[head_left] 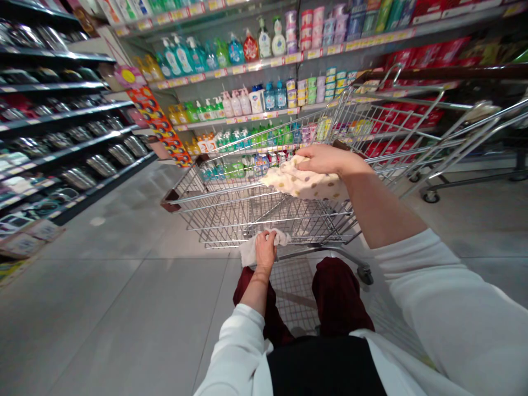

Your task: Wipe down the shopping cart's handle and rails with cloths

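A wire shopping cart (218,220) stands sideways in front of my knees, its basket holding nothing that I can make out. My left hand (266,250) is closed on a whitish cloth (248,253), pressed against a lower wire of the cart's near side. Higher up and to the right, my right hand (325,160) grips a cream cloth with brown dots (305,186), which drapes over the top rail of the near side. The fingertips of my right hand are partly hidden in the folds.
Shelves of pump bottles (237,52) and tubs run behind the cart. Metal pots (78,179) fill a rack at the left. An orange display strip (159,124) hangs at the shelf end. Another cart's wheel (431,195) shows at the right, on the grey tiled floor (124,308).
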The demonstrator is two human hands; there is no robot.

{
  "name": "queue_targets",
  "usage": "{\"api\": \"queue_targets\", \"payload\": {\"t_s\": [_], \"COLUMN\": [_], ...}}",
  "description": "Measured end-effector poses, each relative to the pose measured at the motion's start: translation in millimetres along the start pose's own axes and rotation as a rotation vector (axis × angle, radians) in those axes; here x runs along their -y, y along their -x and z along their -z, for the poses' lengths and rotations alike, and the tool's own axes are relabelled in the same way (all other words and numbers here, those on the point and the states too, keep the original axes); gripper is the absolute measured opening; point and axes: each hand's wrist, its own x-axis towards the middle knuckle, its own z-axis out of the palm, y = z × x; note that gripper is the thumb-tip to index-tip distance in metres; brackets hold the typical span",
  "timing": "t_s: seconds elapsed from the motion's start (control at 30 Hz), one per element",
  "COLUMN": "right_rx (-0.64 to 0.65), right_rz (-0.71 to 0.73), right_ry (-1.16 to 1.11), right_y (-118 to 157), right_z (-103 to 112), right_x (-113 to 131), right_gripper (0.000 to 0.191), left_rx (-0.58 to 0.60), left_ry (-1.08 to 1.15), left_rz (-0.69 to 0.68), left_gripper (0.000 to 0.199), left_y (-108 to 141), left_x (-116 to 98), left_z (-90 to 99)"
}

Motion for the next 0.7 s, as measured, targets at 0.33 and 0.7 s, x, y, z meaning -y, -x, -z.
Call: {"api": "queue_targets", "payload": {"t_s": [0.33, 0.7], "right_rx": [-0.003, -0.020], "right_rz": [-0.008, -0.005], "right_ry": [0.004, 0.009], "right_y": [-0.4, -0.5], "right_z": [-0.6, -1.1], "right_x": [1.2, -1.6], "right_gripper": [0.025, 0.026], "left_rx": [-0.196, -0.437], "left_ry": [0.086, 0.142], "left_rz": [0.007, -0.138], "left_gripper": [0.042, 0.059], "left_y": [-9.8, -59.0], "left_x": [-13.6, -52.1], "left_z": [14.2, 18.2]}}
